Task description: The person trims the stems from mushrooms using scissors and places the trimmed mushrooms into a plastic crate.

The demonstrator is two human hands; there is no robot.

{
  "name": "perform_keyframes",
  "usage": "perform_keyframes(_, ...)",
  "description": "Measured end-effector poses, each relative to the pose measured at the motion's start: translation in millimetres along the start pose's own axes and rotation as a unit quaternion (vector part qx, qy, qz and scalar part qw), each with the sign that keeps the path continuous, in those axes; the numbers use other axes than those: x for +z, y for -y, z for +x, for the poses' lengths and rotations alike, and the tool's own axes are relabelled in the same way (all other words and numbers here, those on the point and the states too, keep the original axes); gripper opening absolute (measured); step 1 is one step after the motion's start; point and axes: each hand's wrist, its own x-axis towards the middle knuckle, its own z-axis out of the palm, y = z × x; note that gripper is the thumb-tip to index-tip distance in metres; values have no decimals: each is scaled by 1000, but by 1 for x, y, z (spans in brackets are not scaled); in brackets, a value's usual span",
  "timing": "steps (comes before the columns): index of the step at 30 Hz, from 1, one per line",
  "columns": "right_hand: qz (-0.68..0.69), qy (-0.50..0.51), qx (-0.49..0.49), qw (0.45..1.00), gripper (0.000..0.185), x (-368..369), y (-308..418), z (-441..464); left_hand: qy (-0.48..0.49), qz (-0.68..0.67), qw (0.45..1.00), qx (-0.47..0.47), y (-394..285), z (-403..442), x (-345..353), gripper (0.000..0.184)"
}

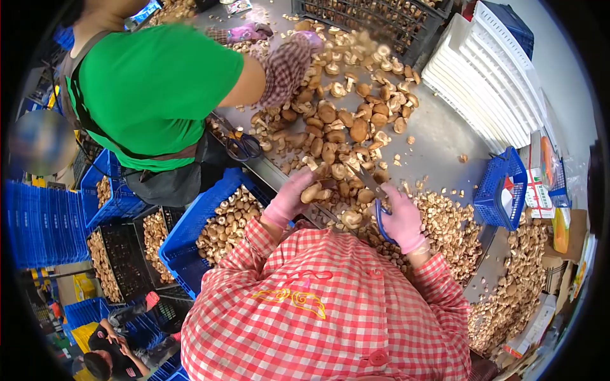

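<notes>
In a pink glove, my left hand [289,198] is closed around a brown shiitake mushroom [311,193], with another mushroom right beside it at the fingertips. My right hand [403,221], also gloved in pink, grips blue-handled scissors [379,219]. Their blades point up and left toward the mushroom heap. A broad pile of whole shiitake mushrooms [359,130] spreads over the metal table just beyond both hands. Small cut stems [448,232] lie in a heap to the right of my right hand.
A blue crate of mushrooms [227,225] stands at my left. Beside it, a person in a green shirt [152,89] reaches over the table, near another pair of scissors [243,146]. White stacked crates [486,76], a blue basket [502,190] and a black crate [375,19] border the table.
</notes>
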Motion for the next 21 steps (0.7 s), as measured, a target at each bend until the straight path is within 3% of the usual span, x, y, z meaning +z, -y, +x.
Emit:
perform_keyframes(6, 77, -13, 15, 997, 58, 19, 12, -15, 112, -142, 983, -16, 24, 21, -4, 60)
perform_keyframes(8, 94, 29, 48, 994, 61, 26, 13, -20, 67, -51, 995, 51, 36, 28, 4, 75)
perform_keyframes(11, 104, 74, 98, 987, 66, 30, 14, -23, 56, -64, 996, 33, 28, 30, 11, 69)
perform_keyframes(15, 157, 49, 134, 977, 70, 29, 13, -24, 13, -97, 995, 6, 18, 24, 21, 52)
perform_keyframes(17, 107, -24, 29, 994, 72, 20, 16, -20, 6, 69, 998, 4, 13, 21, 16, 55)
perform_keyframes(19, 64, -35, -17, 997, 72, 10, 18, -13, -24, 105, 994, 5, 11, 21, 21, 58)
perform_keyframes(21, 21, -44, -65, 997, 72, 7, 18, -9, -11, 244, 969, 35, 4, 16, 29, 58)
